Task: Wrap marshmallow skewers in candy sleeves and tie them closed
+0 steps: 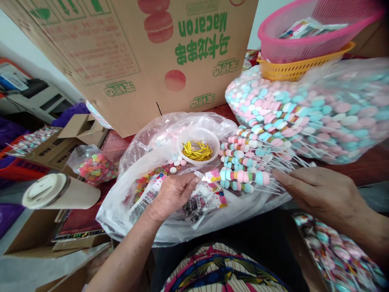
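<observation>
Head view shows the marshmallow skewer lying between your left hand and your right hand, its long axis running side to side, almost straight across in front of you. Your left hand is closed in a pinch, thumb against forefinger, at the end of the printed wrapper, which sits in line with the skewer at its left end. Your right hand stretches its fingers toward the other end, fingertips just beside the last marshmallow, so it is the nearer one to the candy; I cannot tell whether it grips anything or only touches. Beyond your left hand and to its right, the bowl holds gold strips; the skewer pile spreads ahead of your right hand
</observation>
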`<state>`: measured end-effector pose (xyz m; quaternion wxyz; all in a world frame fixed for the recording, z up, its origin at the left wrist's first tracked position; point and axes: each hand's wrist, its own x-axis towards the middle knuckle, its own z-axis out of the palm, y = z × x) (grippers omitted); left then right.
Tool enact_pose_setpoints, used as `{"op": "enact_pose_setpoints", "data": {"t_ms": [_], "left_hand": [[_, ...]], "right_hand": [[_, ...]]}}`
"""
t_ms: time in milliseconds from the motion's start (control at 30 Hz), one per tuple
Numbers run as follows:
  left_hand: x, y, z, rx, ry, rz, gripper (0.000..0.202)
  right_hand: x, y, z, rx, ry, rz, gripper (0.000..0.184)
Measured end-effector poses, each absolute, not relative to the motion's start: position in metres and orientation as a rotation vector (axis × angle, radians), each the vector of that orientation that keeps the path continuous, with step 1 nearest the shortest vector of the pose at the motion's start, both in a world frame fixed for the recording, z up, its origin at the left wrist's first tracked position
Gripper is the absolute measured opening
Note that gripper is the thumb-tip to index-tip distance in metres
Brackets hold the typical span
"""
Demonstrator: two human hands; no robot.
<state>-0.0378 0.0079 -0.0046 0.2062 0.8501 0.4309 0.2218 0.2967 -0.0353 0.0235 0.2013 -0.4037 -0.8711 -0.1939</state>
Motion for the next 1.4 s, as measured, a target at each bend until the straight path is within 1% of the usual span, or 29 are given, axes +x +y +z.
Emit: {"op": "enact_pose_setpoints", "data": {"t_ms": [100, 233, 333, 400, 567, 667, 833, 933, 1067, 1267, 1400], "left_hand": [[-0.035, 0.005, -0.005, 2.566, 1.267, 0.557, 0.041], [-0.033, 0.001, -0.006, 2.792, 1.308, 0.515, 0.041], [-0.033, 0.001, -0.006, 2.786, 1.317, 0.515, 0.041], [-0.033, 0.001, -0.005, 2.726, 1.282, 0.512, 0.041], [-0.034, 0.004, -0.008, 2.569, 1.195, 0.562, 0.039], [-0.034, 0.006, -0.009, 2.495, 1.155, 0.581, 0.039], [-0.036, 0.006, -0.010, 2.487, 0.966, 0.593, 0.032], [-0.038, 0.005, -0.012, 2.394, 0.877, 0.644, 0.032], [-0.041, 0.005, -0.014, 2.254, 0.862, 0.695, 0.035], [-0.039, 0.006, -0.013, 2.174, 0.884, 0.735, 0.033], [-0.038, 0.008, -0.013, 2.173, 0.893, 0.712, 0.031]], "right_hand": [[0.295, -0.034, 0.025, -0.983, -2.495, -0.713, 0.028], [0.293, -0.035, 0.025, -1.012, -2.486, -0.717, 0.027], [0.294, -0.037, 0.019, -1.036, -2.490, -0.676, 0.027], [0.296, -0.038, 0.012, -1.075, -2.472, -0.561, 0.028], [0.302, -0.034, 0.005, -1.035, -2.400, -0.015, 0.026], [0.305, -0.032, 0.004, -1.018, -2.401, 0.193, 0.025], [0.309, -0.027, -0.001, -1.106, -2.424, 0.276, 0.025], [0.312, -0.024, -0.001, -1.146, -2.356, 0.325, 0.024], [0.315, -0.023, -0.001, -1.156, -2.281, 0.287, 0.022], [0.316, -0.029, -0.006, -1.146, -2.331, 0.032, 0.025], [0.312, -0.033, 0.000, -1.128, -2.410, -0.114, 0.024]]}}
